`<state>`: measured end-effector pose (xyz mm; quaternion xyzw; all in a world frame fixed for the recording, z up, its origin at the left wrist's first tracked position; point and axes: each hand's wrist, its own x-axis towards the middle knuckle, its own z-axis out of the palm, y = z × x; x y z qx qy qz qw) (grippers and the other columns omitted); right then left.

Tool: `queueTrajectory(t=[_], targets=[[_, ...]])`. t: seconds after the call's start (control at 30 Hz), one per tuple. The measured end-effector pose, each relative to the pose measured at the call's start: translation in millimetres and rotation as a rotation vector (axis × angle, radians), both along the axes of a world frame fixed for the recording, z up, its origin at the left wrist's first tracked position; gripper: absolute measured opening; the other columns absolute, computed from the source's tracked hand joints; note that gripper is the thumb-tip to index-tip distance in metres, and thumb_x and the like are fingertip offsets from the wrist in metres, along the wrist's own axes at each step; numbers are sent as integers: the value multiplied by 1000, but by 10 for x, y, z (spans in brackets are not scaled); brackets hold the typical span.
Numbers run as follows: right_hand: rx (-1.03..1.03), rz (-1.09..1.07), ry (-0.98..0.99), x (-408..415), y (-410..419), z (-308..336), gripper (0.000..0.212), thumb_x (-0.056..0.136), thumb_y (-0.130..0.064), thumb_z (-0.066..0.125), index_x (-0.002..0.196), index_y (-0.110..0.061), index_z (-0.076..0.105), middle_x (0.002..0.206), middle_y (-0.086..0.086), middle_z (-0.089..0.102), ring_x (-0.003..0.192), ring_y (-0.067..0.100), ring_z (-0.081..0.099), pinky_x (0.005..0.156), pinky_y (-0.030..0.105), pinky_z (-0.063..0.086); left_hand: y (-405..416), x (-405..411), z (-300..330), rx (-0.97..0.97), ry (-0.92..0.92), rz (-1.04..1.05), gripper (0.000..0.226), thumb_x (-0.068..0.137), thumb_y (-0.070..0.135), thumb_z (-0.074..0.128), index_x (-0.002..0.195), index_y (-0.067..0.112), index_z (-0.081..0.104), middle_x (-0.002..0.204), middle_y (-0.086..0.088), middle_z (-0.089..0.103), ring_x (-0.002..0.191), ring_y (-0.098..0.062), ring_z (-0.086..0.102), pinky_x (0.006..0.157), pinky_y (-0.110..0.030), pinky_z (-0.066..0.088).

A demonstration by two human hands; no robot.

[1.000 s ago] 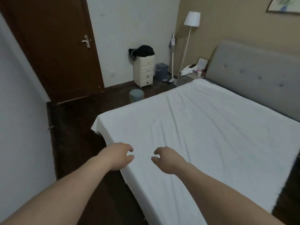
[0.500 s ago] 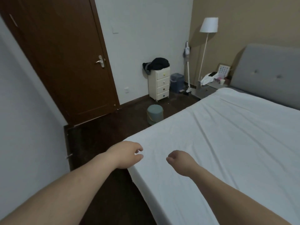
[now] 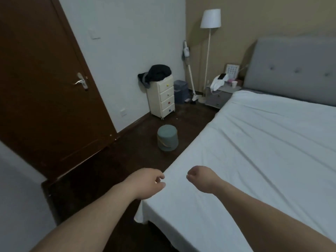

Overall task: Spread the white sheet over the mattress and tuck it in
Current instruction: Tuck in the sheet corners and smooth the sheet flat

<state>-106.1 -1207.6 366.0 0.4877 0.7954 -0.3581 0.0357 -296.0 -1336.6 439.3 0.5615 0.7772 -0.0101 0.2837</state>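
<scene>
The white sheet [image 3: 254, 160] lies spread over the mattress, lightly creased, reaching up to the grey headboard [image 3: 294, 70]. At the near left corner a flap of sheet [image 3: 140, 215] hangs loose over the bed's side. My left hand [image 3: 147, 184] hovers at that corner's edge with fingers curled and thumb slightly apart, holding nothing. My right hand [image 3: 200, 179] is over the sheet just inside the corner, curled into a loose fist with nothing in it. The mattress itself is hidden under the sheet.
A round teal stool [image 3: 167, 138] stands on the dark floor close to the bed's left side. Beyond it are a cream drawer chest [image 3: 161, 95], a bin [image 3: 181, 91], a floor lamp [image 3: 210, 19] and a nightstand [image 3: 218, 97]. A brown door [image 3: 45, 88] is at left.
The view has swung left and both hands have shifted along the foot edge to the bed's left corner. My right hand's fingers have curled in to a fist.
</scene>
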Motion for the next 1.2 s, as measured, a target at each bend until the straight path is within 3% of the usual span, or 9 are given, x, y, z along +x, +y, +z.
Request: queueTrajectory(t=[0.2,0.3,0.6,0.73,0.87,0.93,1.0,1.1,1.2], targets=[[-29,-314,1,-470,307,-70,40,98,-28,51,109,7,66,112,22,70,104,36,68,91,46,55,993,-1026,86,1,-33,-268,46,98,52,57,141,36,58,125,16,66,109,-5,62,97,-32,54],[-40,-425,-37,-564,501,-108,32,94,-28,51,81,0,59,76,14,54,69,22,52,67,35,41,1598,-1265,71,4,-40,-375,45,98,51,57,141,35,58,125,15,66,109,-5,62,97,-35,55],[-39,-721,-5,-1061,1474,-357,31,88,-18,48,62,-18,30,61,3,34,57,20,32,56,35,23,2856,-1623,-259,-51,-56,-657,43,99,51,56,139,35,59,125,14,66,105,-7,62,92,-32,55],[-55,-817,49,-1361,1601,-449,27,88,-21,49,66,-17,34,63,3,35,59,20,33,59,36,25,3367,-1837,-378,-93,-6,-790,44,99,52,55,138,33,60,126,13,66,105,-8,62,89,-32,54],[-101,-976,33,-1488,1588,-507,25,95,-26,50,70,-22,49,79,-1,55,73,19,50,67,33,36,3939,-1880,-608,-92,34,-944,47,100,50,52,141,29,59,132,8,65,114,-14,62,97,-35,52],[-115,-1124,29,-1571,1406,-612,20,98,-28,51,97,-21,70,105,-2,67,96,21,61,77,29,42,4153,-1869,-790,-111,77,-1088,49,98,50,51,141,28,58,136,8,65,120,-16,61,101,-35,50],[-127,-1312,5,-1672,1139,-663,35,99,-29,51,125,-13,69,123,1,71,110,23,64,88,31,48,4265,-1842,-938,-114,91,-1193,49,99,51,50,142,28,57,138,8,64,122,-15,60,103,-34,49],[-174,-1588,-26,-2034,734,-709,42,99,-27,51,131,-5,66,129,12,70,115,29,66,95,37,53,4270,-1893,-1010,-139,71,-1371,47,102,47,50,143,27,56,139,7,62,125,-16,58,104,-32,47],[-231,-1711,-10,-2561,503,-730,43,102,-31,50,140,-14,60,137,3,65,118,22,62,89,30,47,4247,-2043,-1044,-192,61,-1505,45,103,45,49,143,25,56,139,6,62,125,-17,58,104,-32,46]])
